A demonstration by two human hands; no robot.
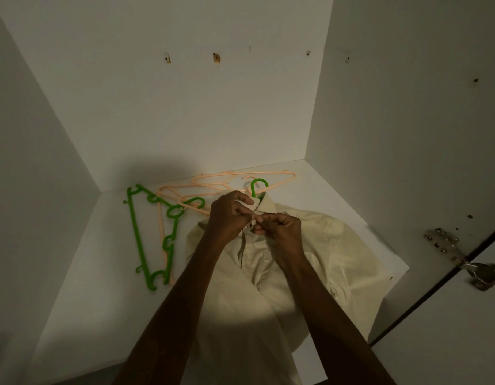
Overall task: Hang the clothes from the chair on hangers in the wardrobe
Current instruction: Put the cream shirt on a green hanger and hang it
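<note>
A pale cream shirt (pixel 318 262) lies spread on the white wardrobe shelf (pixel 96 262), front side up. A green hanger sits inside it; only its hook (pixel 258 186) sticks out past the collar. My left hand (pixel 229 215) pinches the left side of the collar. My right hand (pixel 279 227) grips the front placket just below the collar, at the top button. The two hands touch each other there. The hanger's body is hidden under the cloth.
Another green hanger (pixel 154 240) lies flat at the left of the shelf. Several peach hangers (pixel 227 182) are piled behind the shirt near the back wall (pixel 185 107). The wardrobe's right side wall carries a metal hinge (pixel 463 259), with the door beyond it.
</note>
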